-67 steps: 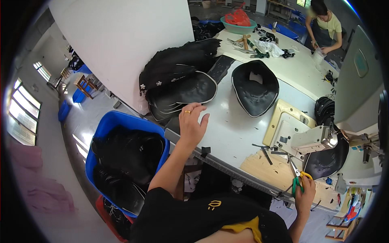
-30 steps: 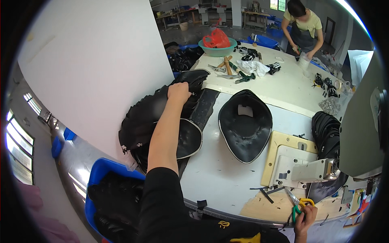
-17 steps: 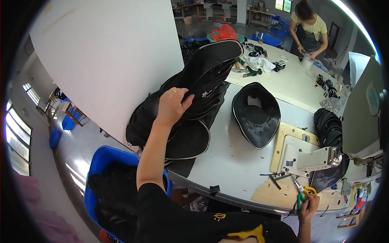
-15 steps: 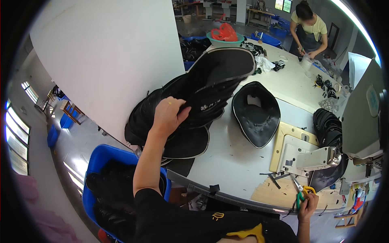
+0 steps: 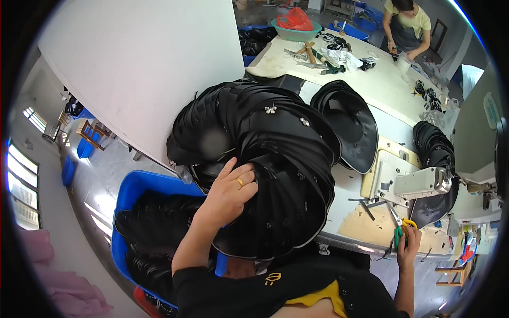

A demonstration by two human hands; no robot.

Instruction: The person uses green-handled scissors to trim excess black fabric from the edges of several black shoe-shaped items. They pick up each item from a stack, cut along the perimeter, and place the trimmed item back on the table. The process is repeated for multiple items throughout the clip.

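Observation:
A thick, fanned-out stack of black, curved, shell-like pieces (image 5: 289, 196) spreads over the near left part of the table, its lower end hanging past the front edge. My left hand (image 5: 230, 188), with a ring on one finger, is closed on the edge of these pieces at the stack's near left; some fingertips are hidden among the layers. Beside the stack on the right lies another black shell piece (image 5: 360, 130), hollow side up. My right hand (image 5: 408, 246) grips scissors (image 5: 398, 232) with green and yellow handles at the table's front right edge, blades pointing away.
A white sewing machine (image 5: 421, 183) stands at right, with more stacked black pieces (image 5: 432, 143) behind it. A blue tub (image 5: 121, 212) of black pieces sits lower left, below a large white panel (image 5: 138, 79). Hammers (image 5: 312, 55) lie farther back; a co-worker (image 5: 411, 29) stands beyond.
The stack has swung down and toward me, fanning over the table's near edge. My left hand has come nearer with it; the right hand still holds the scissors, and the view has shifted slightly.

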